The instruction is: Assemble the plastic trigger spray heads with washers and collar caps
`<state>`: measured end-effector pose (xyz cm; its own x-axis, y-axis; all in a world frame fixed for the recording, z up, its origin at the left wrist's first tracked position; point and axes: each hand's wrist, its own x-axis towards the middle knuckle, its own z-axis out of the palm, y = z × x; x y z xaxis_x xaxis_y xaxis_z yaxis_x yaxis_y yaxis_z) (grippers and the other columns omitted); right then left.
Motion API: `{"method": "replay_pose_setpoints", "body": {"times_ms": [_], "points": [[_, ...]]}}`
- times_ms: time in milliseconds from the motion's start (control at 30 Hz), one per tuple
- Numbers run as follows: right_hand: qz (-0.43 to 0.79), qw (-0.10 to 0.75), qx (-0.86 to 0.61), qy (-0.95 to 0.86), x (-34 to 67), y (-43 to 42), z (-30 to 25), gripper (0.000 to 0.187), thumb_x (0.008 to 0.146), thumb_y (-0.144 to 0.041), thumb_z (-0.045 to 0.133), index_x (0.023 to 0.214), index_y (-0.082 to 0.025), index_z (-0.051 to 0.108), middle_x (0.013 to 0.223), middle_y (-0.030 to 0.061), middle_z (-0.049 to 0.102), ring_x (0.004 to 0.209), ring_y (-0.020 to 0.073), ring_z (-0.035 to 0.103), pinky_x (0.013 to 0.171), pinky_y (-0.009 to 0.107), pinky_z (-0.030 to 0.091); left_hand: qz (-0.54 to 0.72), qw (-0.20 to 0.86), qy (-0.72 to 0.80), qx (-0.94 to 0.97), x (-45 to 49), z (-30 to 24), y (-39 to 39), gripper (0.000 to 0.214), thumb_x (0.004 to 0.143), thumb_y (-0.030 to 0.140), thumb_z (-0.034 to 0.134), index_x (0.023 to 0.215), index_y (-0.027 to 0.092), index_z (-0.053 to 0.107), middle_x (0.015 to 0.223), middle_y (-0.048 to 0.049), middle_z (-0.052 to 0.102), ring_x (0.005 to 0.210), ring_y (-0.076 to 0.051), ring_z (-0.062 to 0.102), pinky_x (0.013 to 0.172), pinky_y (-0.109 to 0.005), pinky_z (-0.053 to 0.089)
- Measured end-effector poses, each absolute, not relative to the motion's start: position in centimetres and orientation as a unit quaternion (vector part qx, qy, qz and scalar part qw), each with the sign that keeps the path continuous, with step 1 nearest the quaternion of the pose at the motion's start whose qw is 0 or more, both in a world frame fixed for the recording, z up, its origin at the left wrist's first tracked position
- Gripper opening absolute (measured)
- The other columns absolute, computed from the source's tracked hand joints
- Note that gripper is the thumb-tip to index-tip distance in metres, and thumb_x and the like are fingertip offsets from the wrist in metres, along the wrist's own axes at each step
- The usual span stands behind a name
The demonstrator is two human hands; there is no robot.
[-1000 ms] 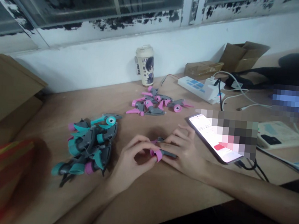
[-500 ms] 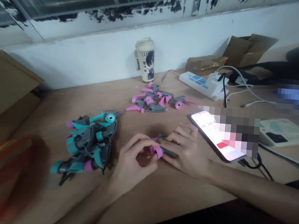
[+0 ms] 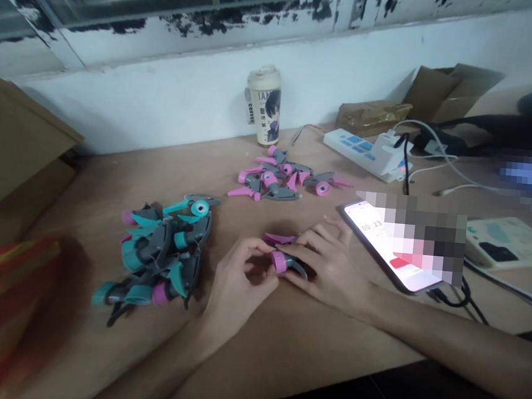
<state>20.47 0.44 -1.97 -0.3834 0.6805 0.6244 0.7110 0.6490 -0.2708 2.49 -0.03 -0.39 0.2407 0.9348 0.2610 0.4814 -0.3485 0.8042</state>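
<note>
A grey and pink trigger spray head (image 3: pixel 295 265) is between my hands, low over the wooden table. My left hand (image 3: pixel 244 284) pinches its pink collar (image 3: pixel 278 262) with thumb and fingertips. Wrapped over the grey body is my right hand (image 3: pixel 330 264), which hides much of it; the pink trigger (image 3: pixel 281 239) sticks out on the far side. To the left lies a heap of grey spray heads (image 3: pixel 162 246) with teal and some pink parts. Beyond my hands is a looser group of grey and pink spray heads (image 3: pixel 279 179).
A lit phone (image 3: pixel 383 241) with a timer lies right of my hands, a cable at its near end. Behind are a coffee cup (image 3: pixel 265 109), a white power strip (image 3: pixel 363 152) with cords, and cardboard boxes (image 3: pixel 373 117). A brown carton (image 3: pixel 14 146) and red-yellow material (image 3: pixel 5 301) border the left.
The pink collar has turned from an open-end view to a side view against the grey body, and more of the pink trigger shows. Both hands stay in nearly the same place.
</note>
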Motion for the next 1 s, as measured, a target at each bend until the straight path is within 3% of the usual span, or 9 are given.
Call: {"method": "replay_pose_setpoints", "body": {"times_ms": [167, 433, 633, 867, 1000], "points": [[-0.02, 0.367, -0.435, -0.822, 20.5, 0.5, -2.2, 0.021, 0.08, -0.03, 0.062, 0.098, -0.022, 0.066, 0.081, 0.0009, 0.061, 0.085, 0.0174, 0.052, 0.1, 0.044, 0.02, 0.345, 0.225, 0.503, 0.76, 2.6, 0.0, 0.2, 0.007, 0.076, 0.012, 0.057, 0.079, 0.018, 0.059, 0.084, -0.0009, 0.06, 0.071, -0.012, 0.06, 0.063, -0.023, 0.05], [-0.007, 0.353, -0.442, -0.825, 20.4, 0.5, -2.1, 0.025, 0.082, -0.029, 0.059, 0.106, -0.023, 0.064, 0.087, 0.0021, 0.062, 0.089, 0.0181, 0.052, 0.099, 0.044, 0.019, 0.282, 0.118, 0.52, 0.797, 2.5, -0.1, 0.0, 0.01, 0.078, 0.015, 0.055, 0.071, 0.018, 0.062, 0.075, 0.0, 0.061, 0.069, -0.014, 0.058, 0.064, -0.025, 0.044], [-0.006, 0.349, -0.438, -0.829, 20.4, 0.6, -1.9, 0.023, 0.082, -0.03, 0.06, 0.104, -0.026, 0.065, 0.084, 0.0014, 0.061, 0.087, 0.0175, 0.051, 0.097, 0.043, 0.021, 0.286, 0.104, 0.517, 0.8, 2.7, 0.1, -0.2, 0.009, 0.076, 0.013, 0.055, 0.071, 0.019, 0.06, 0.073, 0.0016, 0.058, 0.067, -0.012, 0.056, 0.061, -0.023, 0.042], [-0.005, 0.346, -0.479, -0.807, 21.2, 0.8, -1.3, 0.024, 0.082, -0.034, 0.06, 0.105, -0.026, 0.065, 0.08, 0.0012, 0.061, 0.084, 0.0173, 0.054, 0.095, 0.042, 0.026, 0.357, 0.144, 0.551, 0.74, 0.7, 0.6, 1.5, 0.009, 0.076, 0.016, 0.056, 0.068, 0.018, 0.058, 0.072, 0.002, 0.056, 0.063, -0.011, 0.054, 0.061, -0.022, 0.043], [0.023, 0.382, -0.476, -0.792, 21.4, 0.6, -0.8, 0.029, 0.083, -0.036, 0.059, 0.11, -0.027, 0.06, 0.09, 0.0013, 0.065, 0.088, 0.0171, 0.057, 0.098, 0.043, 0.025, 0.406, 0.329, 0.535, 0.663, 0.4, 1.0, 2.1, 0.015, 0.081, 0.028, 0.054, 0.072, 0.017, 0.059, 0.07, 0.0003, 0.057, 0.062, -0.012, 0.056, 0.054, -0.021, 0.047]]}}
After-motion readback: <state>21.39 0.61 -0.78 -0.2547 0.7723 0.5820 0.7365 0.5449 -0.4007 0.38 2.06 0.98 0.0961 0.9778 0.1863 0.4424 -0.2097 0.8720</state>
